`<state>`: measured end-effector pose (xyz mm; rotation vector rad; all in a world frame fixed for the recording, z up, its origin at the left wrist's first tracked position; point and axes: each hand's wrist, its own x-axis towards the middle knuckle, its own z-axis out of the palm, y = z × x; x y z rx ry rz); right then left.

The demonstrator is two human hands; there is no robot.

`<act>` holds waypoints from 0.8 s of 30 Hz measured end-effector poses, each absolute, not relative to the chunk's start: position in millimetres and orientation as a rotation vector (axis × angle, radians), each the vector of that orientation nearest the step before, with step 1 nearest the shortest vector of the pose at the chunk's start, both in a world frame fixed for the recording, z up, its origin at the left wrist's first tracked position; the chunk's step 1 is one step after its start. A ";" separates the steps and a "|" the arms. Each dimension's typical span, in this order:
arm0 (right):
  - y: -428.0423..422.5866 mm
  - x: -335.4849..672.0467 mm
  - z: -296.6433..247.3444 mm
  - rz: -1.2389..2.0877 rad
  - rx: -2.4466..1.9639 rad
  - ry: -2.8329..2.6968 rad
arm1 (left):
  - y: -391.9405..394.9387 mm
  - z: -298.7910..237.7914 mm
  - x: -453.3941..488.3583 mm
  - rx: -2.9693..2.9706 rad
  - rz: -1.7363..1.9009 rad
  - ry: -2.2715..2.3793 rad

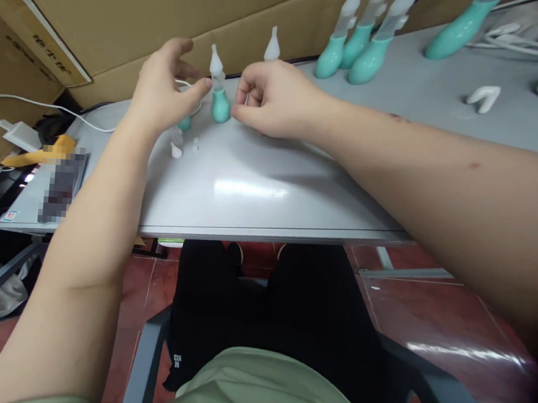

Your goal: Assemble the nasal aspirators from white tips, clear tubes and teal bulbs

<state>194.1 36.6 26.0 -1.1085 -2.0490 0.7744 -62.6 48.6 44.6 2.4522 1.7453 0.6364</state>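
A nasal aspirator [220, 106] with a teal bulb and a clear and white pointed top stands upright on the grey table, between my two hands. My left hand [166, 88] is just left of it, fingers apart and nothing visible in them. On its right side my right hand [277, 100] has loosely curled fingers, the thumb tip close to the bulb; whether they touch I cannot tell. Behind the right hand rises the white tip of another aspirator [272, 45], its lower part hidden. Small white tip pieces [176, 151] lie below my left hand, near a partly hidden teal bulb [184, 123].
Several aspirators [368, 60] stand at the back right, with another teal bulb [459, 33] beyond them. A white bent piece [484, 98] lies at the right. At the left are a white charger [22, 136], a yellow object [61, 149] and a blurred-out phone-like item. Cardboard [140, 5] lines the back.
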 end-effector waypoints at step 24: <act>34.8 145.4 9.1 0.499 -0.874 -2.578 | -44.5 60.3 -96.6 2.568 0.270 1.805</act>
